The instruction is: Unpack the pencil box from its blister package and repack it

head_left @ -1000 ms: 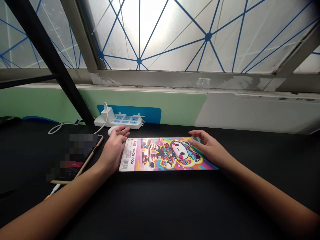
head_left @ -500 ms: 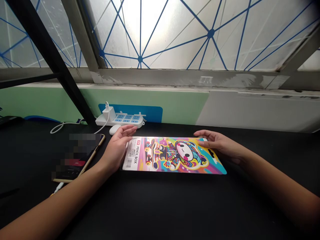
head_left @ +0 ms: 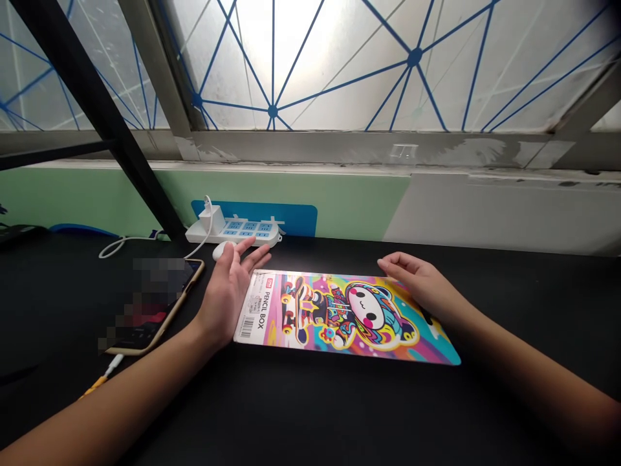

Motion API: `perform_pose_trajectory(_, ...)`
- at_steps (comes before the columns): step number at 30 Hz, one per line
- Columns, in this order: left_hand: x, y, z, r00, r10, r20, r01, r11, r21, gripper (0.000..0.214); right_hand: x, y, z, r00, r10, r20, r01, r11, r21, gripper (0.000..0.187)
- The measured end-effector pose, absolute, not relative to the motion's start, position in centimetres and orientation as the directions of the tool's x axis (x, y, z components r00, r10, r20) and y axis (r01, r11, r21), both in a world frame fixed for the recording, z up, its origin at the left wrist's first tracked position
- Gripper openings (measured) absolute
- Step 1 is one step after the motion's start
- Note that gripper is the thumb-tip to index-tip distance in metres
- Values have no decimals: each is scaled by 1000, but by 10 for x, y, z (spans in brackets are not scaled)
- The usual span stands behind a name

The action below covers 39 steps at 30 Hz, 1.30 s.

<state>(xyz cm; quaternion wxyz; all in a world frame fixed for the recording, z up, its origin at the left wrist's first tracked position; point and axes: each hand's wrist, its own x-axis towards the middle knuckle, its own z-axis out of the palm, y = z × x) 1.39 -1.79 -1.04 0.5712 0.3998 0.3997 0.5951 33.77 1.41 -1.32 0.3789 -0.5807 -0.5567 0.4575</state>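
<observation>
A flat, colourful pencil box [head_left: 334, 317] lies on the black tabletop with its printed front up, its label and barcode at the left end. The print is a cartoon figure in a hood with a skateboard. My left hand [head_left: 228, 291] is open at the box's left end, palm turned inward and fingers spread. At the far right edge is my right hand [head_left: 417, 275], thumb and fingers drawn together at the tips with nothing visible between them. It covers part of the box's upper right corner and hanger hole.
To the left lies a phone [head_left: 160, 317] with a cable [head_left: 114, 364] plugged in. A white power strip [head_left: 242, 232] with a charger stands by the wall, and a small white rounded object [head_left: 223, 250] is in front of it. A black slanted post [head_left: 97, 110] rises at the left.
The pencil box has come down nearer to me and its right end has swung towards me. My left fingers have spread apart, and my right thumb has come off the box's front.
</observation>
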Motion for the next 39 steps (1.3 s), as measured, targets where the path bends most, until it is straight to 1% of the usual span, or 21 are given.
perform_pose_trajectory(3,12,-13,-12,-44,999,-4,-374,-13,927,61,341,19,-16,-29,998,-54,318,-42,-947,44)
perform_pose_trajectory(6,10,-12,-10,-66,993,-95,-340,67,938,41,347,21,-14,-114,988,-107,345,-62,-937,44)
perform_pose_trajectory(8,11,-12,-7,-83,982,-172,-307,139,942,44,347,19,-11,-216,962,-166,396,-70,-916,43)
perform_pose_trajectory(10,11,-13,-4,-94,969,-227,-281,193,940,50,345,16,-8,-283,941,-187,481,-29,-876,42)
perform_pose_trajectory(12,12,-13,-2,-97,964,-246,-269,212,940,53,341,13,-7,-295,946,-137,585,65,-808,41)
perform_pose_trajectory(14,13,-13,-2,-100,966,-238,-281,202,938,54,339,11,-6,-297,951,-80,690,156,-707,40)
perform_pose_trajectory(17,13,-12,-4,-108,965,-237,-313,194,930,50,339,9,-4,-322,945,-49,786,238,-570,42)
perform_pose_trajectory(19,13,-12,-5,-110,965,-237,-312,192,930,47,340,8,-3,-348,937,-24,810,287,-511,43)
perform_pose_trajectory(22,13,-12,-5,-124,967,-223,-282,181,942,45,341,7,-1,-388,920,52,826,372,-424,43)
perform_pose_trajectory(24,14,-13,-6,-144,965,-218,-253,178,951,40,341,7,1,-411,904,118,834,425,-352,44)
perform_pose_trajectory(27,14,-13,-8,-146,965,-216,-249,176,952,32,343,6,6,-424,873,242,832,481,-276,52)
perform_pose_trajectory(29,15,-14,-9,-117,971,-207,-275,168,947,43,345,4,10,-406,848,342,834,496,-241,57)
perform_pose_trajectory(32,15,-17,-8,-33,995,-95,-288,81,954,64,349,-3,14,-377,767,519,831,528,-175,56)
perform_pose_trajectory(34,13,-21,-6,-7,999,51,-268,-51,962,68,350,-10,16,-391,708,588,817,561,-132,52)
perform_pose_trajectory(37,7,-27,-5,-65,937,343,-153,-349,925,60,342,-22,18,-458,671,583,803,593,-52,46)
perform_pose_trajectory(39,0,-30,-3,-34,863,504,-19,-505,863,59,333,-32,18,-483,676,556,818,575,11,42)
